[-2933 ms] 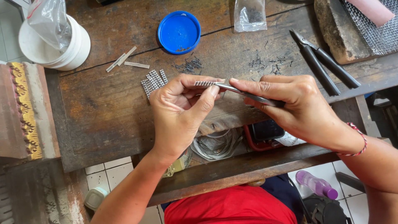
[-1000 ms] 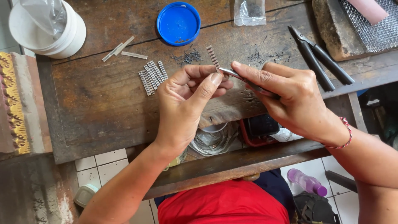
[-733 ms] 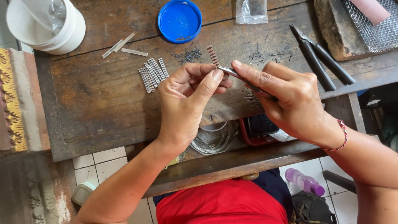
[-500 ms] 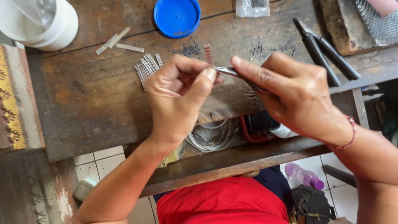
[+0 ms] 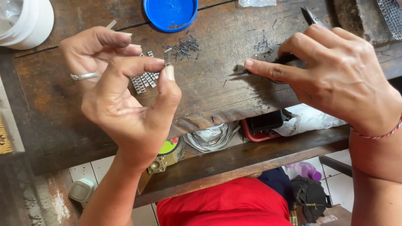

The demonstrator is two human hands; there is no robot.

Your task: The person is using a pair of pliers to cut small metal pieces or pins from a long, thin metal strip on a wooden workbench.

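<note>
My left hand pinches a small ridged metal strip upright between thumb and forefinger, and wears a silver ring. Just behind its fingers, a row of similar ridged strips lies on the worn wooden bench. My right hand grips dark tweezers, forefinger stretched along them and tips pointing left just over the bench. The two hands are apart, with a gap between the tweezer tips and the strip.
A blue lid sits at the back, with tiny dark wire bits in front of it. A white tub stands at the back left; plier tips show at the back right. The open drawer below holds a wire coil.
My hands have drawn apart: the tweezers no longer meet my left fingers, and my left hand holds the strip alone. The view has moved closer to the bench.
</note>
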